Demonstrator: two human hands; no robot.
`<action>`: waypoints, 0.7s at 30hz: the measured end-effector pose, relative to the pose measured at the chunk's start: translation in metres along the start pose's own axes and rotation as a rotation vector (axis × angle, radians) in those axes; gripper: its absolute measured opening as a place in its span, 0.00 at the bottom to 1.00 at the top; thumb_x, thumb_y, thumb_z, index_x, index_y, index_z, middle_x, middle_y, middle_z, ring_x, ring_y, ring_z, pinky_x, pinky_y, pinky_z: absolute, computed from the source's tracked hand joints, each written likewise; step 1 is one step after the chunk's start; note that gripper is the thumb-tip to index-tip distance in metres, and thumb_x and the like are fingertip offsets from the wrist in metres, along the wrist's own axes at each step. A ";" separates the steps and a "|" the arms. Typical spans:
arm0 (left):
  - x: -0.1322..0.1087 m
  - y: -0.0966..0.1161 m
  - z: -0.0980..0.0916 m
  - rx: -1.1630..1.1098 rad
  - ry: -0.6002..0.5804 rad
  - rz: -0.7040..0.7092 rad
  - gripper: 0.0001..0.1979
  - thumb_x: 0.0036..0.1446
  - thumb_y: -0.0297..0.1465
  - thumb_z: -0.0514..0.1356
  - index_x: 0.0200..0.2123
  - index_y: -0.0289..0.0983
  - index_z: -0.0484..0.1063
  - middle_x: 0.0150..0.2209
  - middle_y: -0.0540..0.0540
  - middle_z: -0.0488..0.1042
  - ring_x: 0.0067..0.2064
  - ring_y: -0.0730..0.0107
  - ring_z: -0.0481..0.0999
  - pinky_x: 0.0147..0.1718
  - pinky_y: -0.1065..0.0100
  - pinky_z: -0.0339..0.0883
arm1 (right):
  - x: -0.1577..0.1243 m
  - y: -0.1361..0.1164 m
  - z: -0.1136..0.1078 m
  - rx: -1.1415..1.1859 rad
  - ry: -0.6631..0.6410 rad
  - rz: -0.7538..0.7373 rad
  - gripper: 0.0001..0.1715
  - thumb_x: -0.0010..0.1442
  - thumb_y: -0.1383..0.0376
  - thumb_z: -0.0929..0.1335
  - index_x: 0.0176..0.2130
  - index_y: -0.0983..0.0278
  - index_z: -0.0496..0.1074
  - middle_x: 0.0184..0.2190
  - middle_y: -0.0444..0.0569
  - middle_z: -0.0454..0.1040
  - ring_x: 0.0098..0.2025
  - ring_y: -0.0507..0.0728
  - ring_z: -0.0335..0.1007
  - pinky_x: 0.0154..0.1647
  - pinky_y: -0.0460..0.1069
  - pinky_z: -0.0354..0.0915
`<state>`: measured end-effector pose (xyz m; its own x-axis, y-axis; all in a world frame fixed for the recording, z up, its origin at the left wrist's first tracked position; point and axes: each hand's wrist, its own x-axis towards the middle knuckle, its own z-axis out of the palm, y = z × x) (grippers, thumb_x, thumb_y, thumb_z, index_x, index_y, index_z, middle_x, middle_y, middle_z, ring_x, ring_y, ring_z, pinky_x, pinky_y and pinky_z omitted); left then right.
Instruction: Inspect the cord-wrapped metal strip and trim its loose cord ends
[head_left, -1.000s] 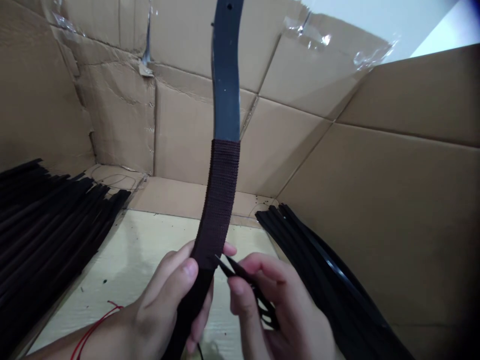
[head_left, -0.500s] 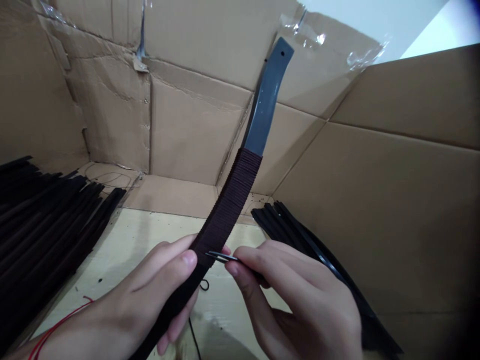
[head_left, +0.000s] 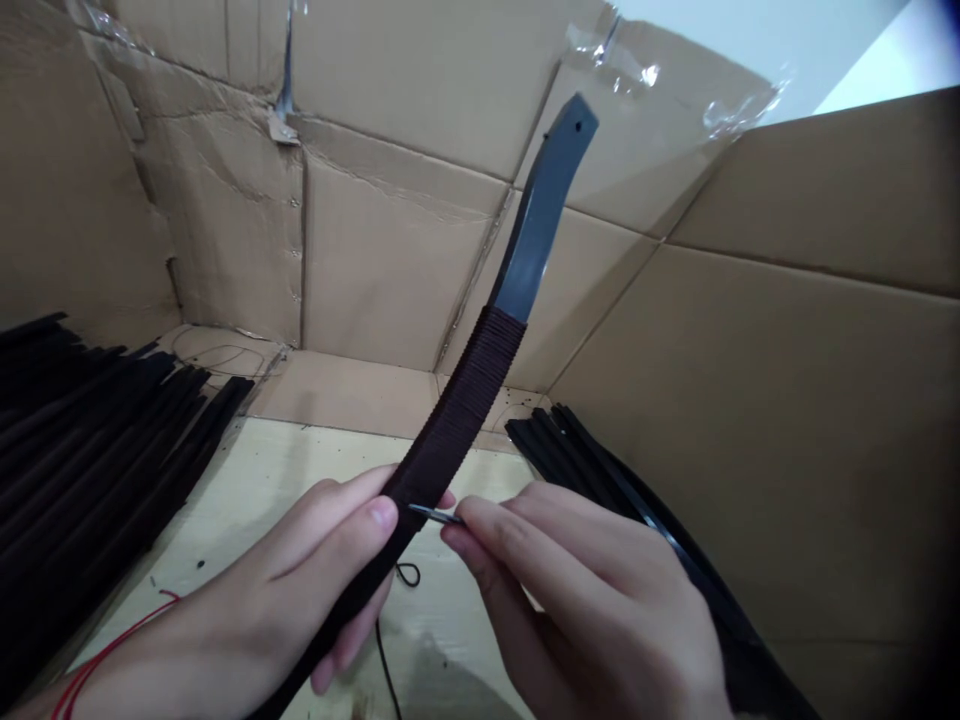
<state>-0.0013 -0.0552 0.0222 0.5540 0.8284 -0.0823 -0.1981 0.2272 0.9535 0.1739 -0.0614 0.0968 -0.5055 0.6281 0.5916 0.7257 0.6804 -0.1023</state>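
A long curved strip [head_left: 457,415] runs from the bottom up to the right. Its top end is bare grey with a small hole, its middle is tightly wound with dark brown cord, and its lower part is black. My left hand [head_left: 322,560] is wrapped round it just below the winding, thumb on top. My right hand [head_left: 592,590] pinches thin metal tweezers [head_left: 439,516], whose tips touch the lower end of the winding; they look pressed together. A dark cord [head_left: 386,655] with a small loop hangs beneath the strip.
Many dark strips [head_left: 97,450] lie piled at the left on the pale board [head_left: 292,470]. More black strips [head_left: 600,460] lie at the right, partly behind my right hand. Cardboard walls [head_left: 390,250] stand behind and on both sides.
The strip's top end has tipped slightly down and to the right. The tweezers' tips have come together, and my right hand has shifted slightly left.
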 end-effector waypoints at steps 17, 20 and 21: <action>0.000 -0.009 -0.004 -0.073 0.036 0.005 0.21 0.65 0.45 0.49 0.49 0.39 0.70 0.18 0.51 0.69 0.18 0.71 0.65 0.18 0.73 0.63 | -0.003 0.000 0.008 -0.027 0.068 -0.012 0.05 0.58 0.74 0.69 0.31 0.67 0.72 0.18 0.44 0.69 0.19 0.50 0.61 0.19 0.47 0.57; 0.001 -0.011 -0.004 -0.096 0.046 -0.001 0.20 0.65 0.45 0.49 0.51 0.41 0.70 0.19 0.50 0.70 0.19 0.69 0.67 0.19 0.72 0.65 | -0.004 0.000 0.008 -0.073 0.048 -0.038 0.03 0.58 0.75 0.69 0.32 0.68 0.72 0.18 0.45 0.68 0.19 0.50 0.60 0.19 0.47 0.56; 0.001 -0.012 -0.003 -0.099 0.042 -0.004 0.21 0.65 0.45 0.49 0.51 0.41 0.69 0.19 0.50 0.70 0.19 0.69 0.67 0.19 0.72 0.65 | -0.004 0.000 0.008 -0.082 0.039 -0.041 0.03 0.58 0.75 0.69 0.32 0.69 0.72 0.19 0.45 0.68 0.19 0.50 0.59 0.19 0.47 0.56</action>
<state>-0.0011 -0.0551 0.0101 0.5210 0.8477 -0.0997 -0.2761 0.2779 0.9201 0.1722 -0.0612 0.0880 -0.5181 0.5837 0.6252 0.7414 0.6710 -0.0120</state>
